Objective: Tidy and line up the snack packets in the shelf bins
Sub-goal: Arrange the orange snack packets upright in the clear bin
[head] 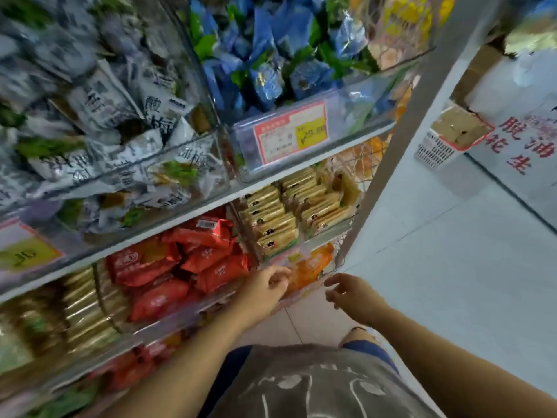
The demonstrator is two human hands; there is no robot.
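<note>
Logging stock as I see it on my feed.
Left hand [268, 285]: fingers curled at the front of the orange packets [313, 267], in a low bin at the shelf's right end; I cannot tell whether it grips one.
Right hand [349, 294]: loosely spread, holding nothing, just beside that bin's right corner.
Gold packets [277, 212]: in rows, on the shelf above the orange.
Red packets [180, 267]: heaped, left of the gold.
Blue packets [271, 55], grey packets [105, 116]: jumbled, top bins.
Price tag [292, 132]: on the blue bin's front.
</note>
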